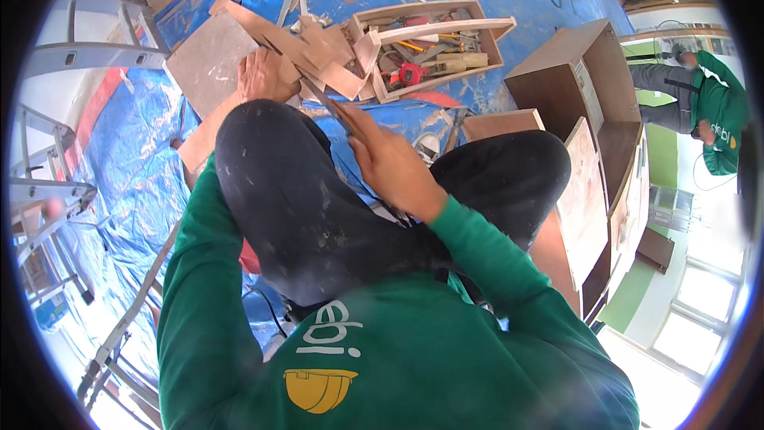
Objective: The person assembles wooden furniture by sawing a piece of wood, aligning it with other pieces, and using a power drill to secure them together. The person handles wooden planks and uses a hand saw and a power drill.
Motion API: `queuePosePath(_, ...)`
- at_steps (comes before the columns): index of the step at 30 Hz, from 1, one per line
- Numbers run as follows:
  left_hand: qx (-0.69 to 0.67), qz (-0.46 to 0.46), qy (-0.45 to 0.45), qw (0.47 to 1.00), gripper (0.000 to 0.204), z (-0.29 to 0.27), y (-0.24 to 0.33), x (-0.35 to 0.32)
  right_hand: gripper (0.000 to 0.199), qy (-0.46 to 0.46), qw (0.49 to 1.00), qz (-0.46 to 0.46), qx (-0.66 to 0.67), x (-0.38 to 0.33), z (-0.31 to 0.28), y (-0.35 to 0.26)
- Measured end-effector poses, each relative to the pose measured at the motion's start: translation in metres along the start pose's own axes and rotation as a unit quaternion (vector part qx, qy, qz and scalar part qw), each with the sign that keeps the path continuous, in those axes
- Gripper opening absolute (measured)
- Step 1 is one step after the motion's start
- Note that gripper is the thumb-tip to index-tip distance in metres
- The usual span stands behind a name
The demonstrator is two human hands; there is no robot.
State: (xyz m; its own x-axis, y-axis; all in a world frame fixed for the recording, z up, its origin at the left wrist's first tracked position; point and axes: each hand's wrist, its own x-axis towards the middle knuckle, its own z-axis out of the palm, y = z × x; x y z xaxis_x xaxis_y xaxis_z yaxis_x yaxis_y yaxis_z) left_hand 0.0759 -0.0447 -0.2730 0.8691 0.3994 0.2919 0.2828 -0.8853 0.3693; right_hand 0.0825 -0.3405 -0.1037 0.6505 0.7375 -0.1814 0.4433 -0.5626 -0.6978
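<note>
green cloth of a work top (414, 334), marked with a yellow helmet emblem, is being shown nearest the camera, filling the bottom of the frame. above it, bent knees in dusty dark trousers (310, 207) are being spread across the centre.

as a judgement, a cut or scrape to the left hand (267, 78) is being risked, because the far end of a thin, dark, flat tool (333, 111) is being held just beside it, at upper left of centre. the near knee is also being left close to that end, so a slip could be carried toward the leg. poor footing is probably being given to the work by loose wood scraps (318, 44) at the upper centre, which could be shifted under pressure.

the left hand is being laid open, palm down and fingers extended, on wood at the upper left, where a square panel (208, 56) and a narrow board (211, 135) are being seen; which piece is being pressed cannot be told. the right hand (398, 171), at the centre, is being closed around the tool's near end; the tool's exact kind is being hidden by the grip.

beyond, an open wooden toolbox (442, 82) is being kept at the upper centre, with a red tape measure (411, 73) inside.
</note>
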Motion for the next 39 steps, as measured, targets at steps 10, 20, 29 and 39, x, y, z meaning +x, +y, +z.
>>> queuePosePath(10,0.032,-0.024,-0.048,0.998,0.067,-0.002,0.005,0.008,0.049,0.294,0.944,0.064,0.138,-0.080,-0.152,-0.048)
queuePosePath(20,0.041,0.013,-0.045,0.998,0.064,-0.005,0.007,0.010,0.049,0.493,0.853,0.057,0.158,-0.059,-0.245,0.056)
queuePosePath(29,0.065,0.021,-0.062,0.996,0.066,-0.002,0.006,0.010,0.047,0.400,0.913,0.082,-0.015,-0.053,-0.239,0.194)
queuePosePath(39,0.100,0.036,-0.055,0.993,0.067,0.003,0.002,0.005,0.061,0.422,0.863,0.086,-0.262,-0.172,-0.271,0.192)
